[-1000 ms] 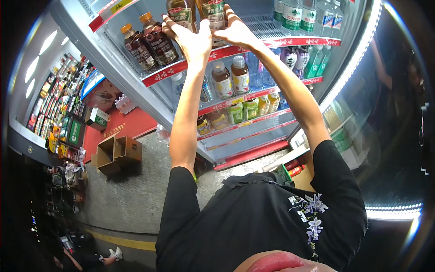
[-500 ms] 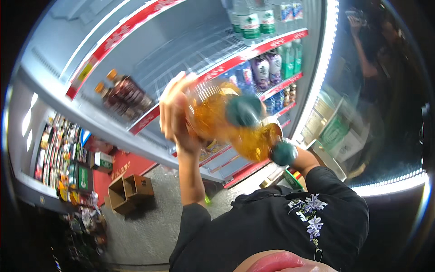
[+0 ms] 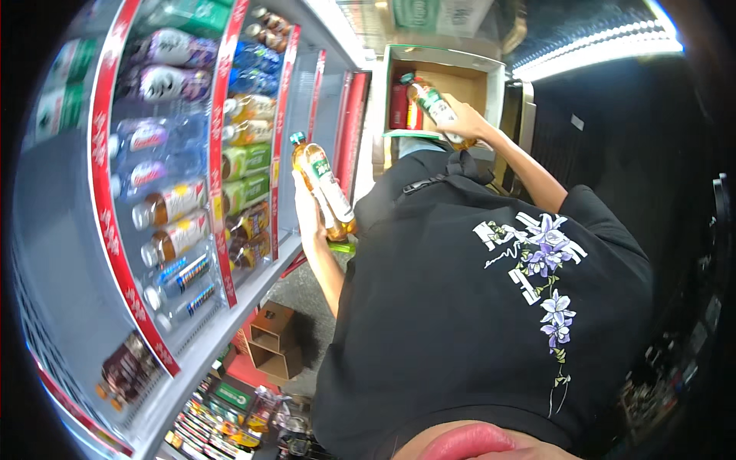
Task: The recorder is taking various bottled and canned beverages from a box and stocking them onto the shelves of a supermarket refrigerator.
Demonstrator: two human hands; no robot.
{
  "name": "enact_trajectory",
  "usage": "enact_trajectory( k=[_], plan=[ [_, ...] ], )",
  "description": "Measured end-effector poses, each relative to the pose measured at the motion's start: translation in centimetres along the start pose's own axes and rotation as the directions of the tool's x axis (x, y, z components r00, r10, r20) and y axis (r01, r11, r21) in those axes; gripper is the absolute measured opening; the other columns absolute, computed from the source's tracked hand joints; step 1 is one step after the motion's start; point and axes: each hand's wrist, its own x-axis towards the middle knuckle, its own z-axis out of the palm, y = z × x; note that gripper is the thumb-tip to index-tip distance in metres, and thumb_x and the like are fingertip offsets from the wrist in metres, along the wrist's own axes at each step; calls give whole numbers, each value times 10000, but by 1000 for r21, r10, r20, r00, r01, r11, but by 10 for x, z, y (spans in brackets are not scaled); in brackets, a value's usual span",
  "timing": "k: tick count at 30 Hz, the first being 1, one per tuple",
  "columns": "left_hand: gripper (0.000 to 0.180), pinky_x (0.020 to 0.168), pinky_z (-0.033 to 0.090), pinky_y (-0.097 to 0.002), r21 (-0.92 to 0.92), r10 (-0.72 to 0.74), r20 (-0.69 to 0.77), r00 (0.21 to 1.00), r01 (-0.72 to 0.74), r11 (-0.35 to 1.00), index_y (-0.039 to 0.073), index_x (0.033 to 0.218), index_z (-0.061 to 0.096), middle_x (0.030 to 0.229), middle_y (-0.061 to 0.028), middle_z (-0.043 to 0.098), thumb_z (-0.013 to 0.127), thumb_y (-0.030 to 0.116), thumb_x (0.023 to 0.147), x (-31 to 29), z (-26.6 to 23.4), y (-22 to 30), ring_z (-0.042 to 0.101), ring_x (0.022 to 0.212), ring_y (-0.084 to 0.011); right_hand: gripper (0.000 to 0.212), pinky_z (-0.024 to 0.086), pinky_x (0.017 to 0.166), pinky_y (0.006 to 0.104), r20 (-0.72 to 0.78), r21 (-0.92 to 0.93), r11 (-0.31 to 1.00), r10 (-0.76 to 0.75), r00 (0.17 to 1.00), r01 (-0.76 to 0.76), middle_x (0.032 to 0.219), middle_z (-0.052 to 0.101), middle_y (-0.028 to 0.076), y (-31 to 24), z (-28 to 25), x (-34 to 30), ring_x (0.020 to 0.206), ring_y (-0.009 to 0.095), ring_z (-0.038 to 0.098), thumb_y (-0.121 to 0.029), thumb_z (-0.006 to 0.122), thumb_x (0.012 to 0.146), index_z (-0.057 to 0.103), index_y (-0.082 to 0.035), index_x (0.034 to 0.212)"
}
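Observation:
My left hand (image 3: pixel 308 205) is closed around amber drink bottles (image 3: pixel 326 188) with a white and green label; two seem to lie side by side, one partly hidden, with a green cap showing. They are tilted beside the fridge shelves. My right hand (image 3: pixel 464 123) grips another amber drink bottle (image 3: pixel 433 103), green-capped, over the open carton (image 3: pixel 494 84). Inside that carton, red packs (image 3: pixel 399 107) stand next to the bottle. The right fingers are partly hidden behind the bottle and the carton's edge.
To the left, the open fridge has red-edged shelves (image 3: pixel 107 184) with rows of bottles. Dark bottles (image 3: pixel 126 372) lie on one shelf at the lower left. A cardboard box (image 3: pixel 274 330) stands on the floor, near shelves of goods (image 3: pixel 222 414). A dark glass panel (image 3: pixel 583 146) is at right.
My view has swung from the fridge shelf to the carton. The bottles in my left hand came down from the shelf front. My right hand now shows, with a bottle over the carton.

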Motion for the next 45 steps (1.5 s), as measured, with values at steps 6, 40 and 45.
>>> enact_trajectory(
  k=[6,40,45],
  plan=[
    [451,593,586,-347,93,-136,166,977,122,988,78,1180,606,852,-91,691,498,499,1060,20,54,10,678,646,-194,434,570,732,369,252,406,679,560,789,-612,929,737,118,148,47,61,808,213,710,-333,838,767,709,-22,1041],
    [355,946,533,-324,405,326,99,940,-337,850,38,1368,587,1255,-136,704,522,228,1075,39,36,40,692,1090,-210,310,556,530,354,166,492,471,775,610,-732,716,687,79,165,112,151,559,199,660,-368,750,880,700,-64,852],
    [215,703,509,-253,386,701,-92,707,-624,680,22,1225,640,922,-91,722,573,84,1030,30,30,49,665,751,-128,233,577,762,311,-211,221,975,14,977,34,946,774,75,67,55,130,842,162,731,-215,721,911,749,-75,1094]
  ],
)
